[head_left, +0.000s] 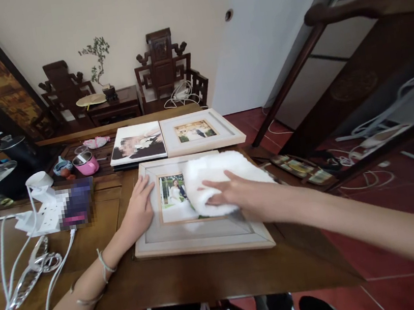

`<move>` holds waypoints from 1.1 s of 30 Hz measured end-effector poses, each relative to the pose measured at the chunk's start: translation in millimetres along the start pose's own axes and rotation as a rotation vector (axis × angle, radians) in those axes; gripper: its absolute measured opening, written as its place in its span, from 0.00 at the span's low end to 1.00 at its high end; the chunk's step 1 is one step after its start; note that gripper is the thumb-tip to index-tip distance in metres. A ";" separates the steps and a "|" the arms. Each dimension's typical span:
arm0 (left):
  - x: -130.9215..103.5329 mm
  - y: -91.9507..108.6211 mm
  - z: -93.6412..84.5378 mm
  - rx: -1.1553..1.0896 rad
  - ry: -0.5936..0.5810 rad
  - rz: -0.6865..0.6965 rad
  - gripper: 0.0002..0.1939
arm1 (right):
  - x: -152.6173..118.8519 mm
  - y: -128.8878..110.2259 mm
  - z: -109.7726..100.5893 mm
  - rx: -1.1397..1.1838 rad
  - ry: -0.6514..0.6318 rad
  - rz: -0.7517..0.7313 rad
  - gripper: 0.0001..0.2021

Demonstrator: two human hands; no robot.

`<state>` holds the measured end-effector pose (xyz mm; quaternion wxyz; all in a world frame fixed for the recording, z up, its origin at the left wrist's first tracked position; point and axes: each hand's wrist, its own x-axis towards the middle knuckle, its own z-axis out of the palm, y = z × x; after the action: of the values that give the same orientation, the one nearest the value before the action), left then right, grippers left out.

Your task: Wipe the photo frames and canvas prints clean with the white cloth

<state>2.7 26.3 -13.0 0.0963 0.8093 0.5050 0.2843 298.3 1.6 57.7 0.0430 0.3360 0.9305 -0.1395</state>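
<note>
A light wooden picture frame [207, 242] lies flat on the brown table, with a wedding photo [173, 198] set in its wide pale mat. My left hand [142, 207] rests on the frame's left border, its fingers stretched out and lying flat along it. Over the right half of the frame, my right hand [231, 192] grips a fluffy white cloth [216, 169] and presses it to the surface. The cloth covers part of the photo and the frame's right side.
Behind lie a second framed photo [226, 124] and a photo panel [137, 152]. At left are a power strip [48, 216], a phone [77, 201], white cables, a clear hair claw [34, 271] and a pink cup [87, 165]. A dark wooden chair [316, 52] stands at right.
</note>
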 end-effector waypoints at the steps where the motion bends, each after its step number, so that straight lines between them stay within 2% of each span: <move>1: -0.2 1.2 0.1 0.000 -0.004 0.012 0.22 | -11.4 -7.4 3.7 0.027 0.009 -0.027 0.41; 3: -0.5 5.9 -1.3 0.013 -0.025 0.026 0.22 | -33.8 -18.7 8.8 0.071 0.067 -0.058 0.44; 6: -1.0 14.4 -5.3 0.055 -0.085 0.011 0.24 | -50.9 -20.6 1.9 0.033 0.208 0.008 0.46; 8: -1.6 17.3 -6.5 0.072 -0.110 -0.001 0.27 | -44.9 -11.8 -10.7 -0.090 0.307 0.080 0.43; 11: -2.6 15.2 -4.1 0.087 -0.108 0.000 0.26 | -17.9 9.7 -25.1 -0.310 0.381 0.119 0.37; 14: -3.6 10.5 0.1 0.098 -0.097 0.006 0.25 | 10.3 27.9 -21.6 -0.417 0.288 0.090 0.34; 17: -4.6 9.6 1.8 0.114 -0.089 0.012 0.25 | 21.0 29.2 -9.9 -0.409 0.175 0.054 0.31; 19: -5.1 11.4 1.8 0.130 -0.085 0.017 0.25 | 15.0 17.8 -4.7 -0.368 0.132 0.044 0.30; 22: -5.5 13.8 2.0 0.146 -0.064 0.023 0.25 | -8.3 -11.7 -0.2 -0.259 0.099 0.032 0.28; 25: -5.9 13.2 3.5 0.135 -0.034 0.047 0.25 | -31.8 -38.0 4.6 -0.139 0.118 0.013 0.26; 27: -6.0 11.7 4.7 0.124 -0.025 0.062 0.25 | -38.7 -44.1 6.4 -0.108 0.143 0.044 0.25; 30: -6.3 10.1 5.4 0.113 -0.023 0.065 0.25 | -32.6 -32.0 3.2 -0.158 0.179 0.133 0.27; 33: -6.7 10.7 4.6 0.114 -0.027 0.067 0.24 | -15.0 -5.0 -4.8 -0.242 0.163 0.162 0.32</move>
<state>11.3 16.1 -14.5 0.0473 0.8337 0.4915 0.2472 306.8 -9.9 66.1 0.0185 0.4127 0.9106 0.0051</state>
